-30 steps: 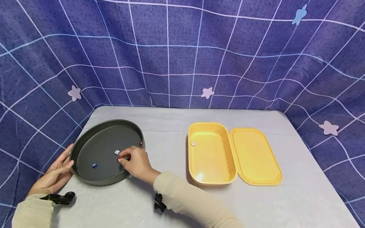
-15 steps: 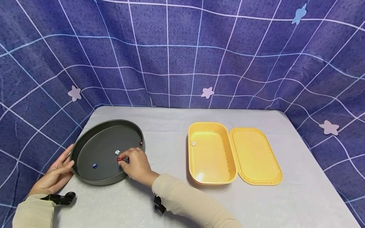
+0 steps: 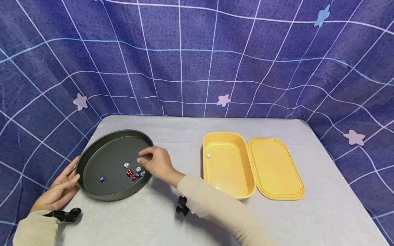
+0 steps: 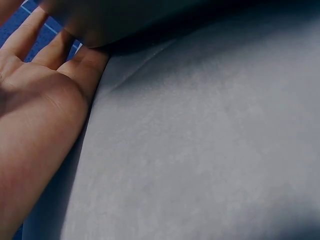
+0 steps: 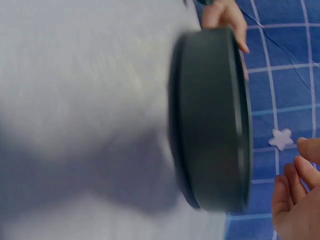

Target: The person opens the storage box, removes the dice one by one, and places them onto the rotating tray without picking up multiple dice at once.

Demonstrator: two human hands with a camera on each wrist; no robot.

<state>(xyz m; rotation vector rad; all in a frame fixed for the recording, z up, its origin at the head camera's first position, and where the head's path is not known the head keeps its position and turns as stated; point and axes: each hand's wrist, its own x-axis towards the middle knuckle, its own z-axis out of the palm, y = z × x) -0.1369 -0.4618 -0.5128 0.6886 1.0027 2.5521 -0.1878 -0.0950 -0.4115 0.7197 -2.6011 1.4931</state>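
A round dark grey pan (image 3: 104,143) stands at the left of the table, its rim gripped at the left side by my left hand (image 3: 58,191). Toward its right front lie several dice, among them a larger red die (image 3: 129,173), a white die (image 3: 126,165) and a dark blue die (image 3: 138,175). Another blue die (image 3: 102,179) lies apart on the left. My right hand (image 3: 158,164) hovers over the right rim, thumb and forefinger spread apart, nothing held between them. It covers that stretch of wall. In the right wrist view its fingers (image 5: 296,187) are loosely bent beside the pan.
A yellow plastic box (image 3: 229,184) stands right of centre with one white die (image 3: 208,155) inside. Its yellow lid (image 3: 275,171) lies flat against its right side. Grey-white cloth (image 3: 178,136) covers the table, and a blue gridded curtain (image 3: 197,65) hangs behind.
My right hand has let go of the red die among the others, risen and shifted right and back to the pan's right rim. My left hand stays on the pan.
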